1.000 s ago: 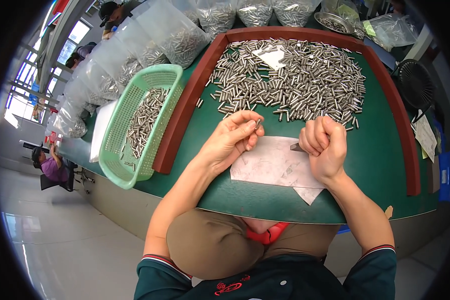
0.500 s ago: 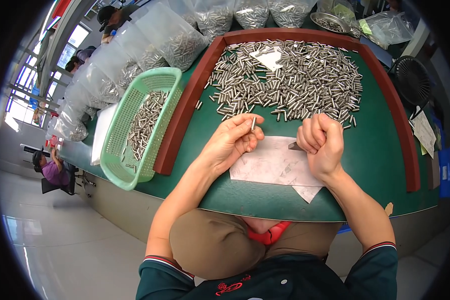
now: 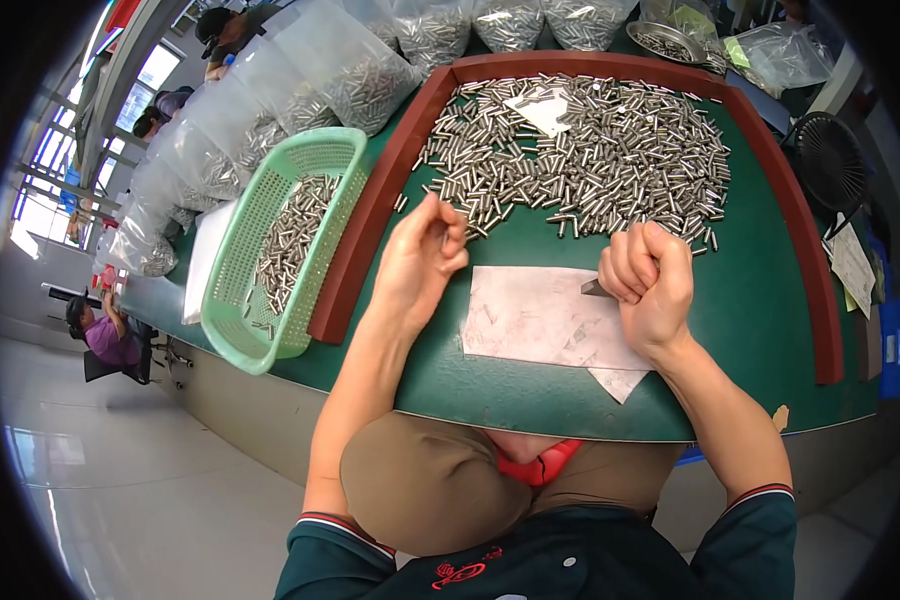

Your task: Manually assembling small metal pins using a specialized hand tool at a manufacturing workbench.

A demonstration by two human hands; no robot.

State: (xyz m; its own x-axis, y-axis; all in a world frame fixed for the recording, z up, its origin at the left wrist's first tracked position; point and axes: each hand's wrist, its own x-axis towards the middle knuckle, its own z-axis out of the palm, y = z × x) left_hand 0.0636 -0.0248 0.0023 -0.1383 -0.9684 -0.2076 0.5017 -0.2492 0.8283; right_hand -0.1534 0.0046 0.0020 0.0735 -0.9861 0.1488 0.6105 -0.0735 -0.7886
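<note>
Head view: left hand (image 3: pixel 422 262) pinched shut on a small metal pin (image 3: pixel 446 238) at 12 o'clock of the palm, just short of the pin heap (image 3: pixel 590 150). Right hand (image 3: pixel 648 285) fisted around a dark tool (image 3: pixel 594 290), over the white paper sheet (image 3: pixel 530 315). Probably light, stiff, slippery pins; best gripped mid-shaft. Green basket (image 3: pixel 270 330) at 9 o'clock.

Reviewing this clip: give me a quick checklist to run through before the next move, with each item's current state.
1. Left hand holds a metal pin: ok, pinched at the fingertips.
2. Right hand has a tool: ok, fist closed on a small dark tip; its kind, cannot tell.
3. Paper sheet flat between the hands: ok.
4. Pile of pins inside the brown frame: not ok, a few pins lie outside it.
5. Green basket has room: ok, partly filled.
</note>
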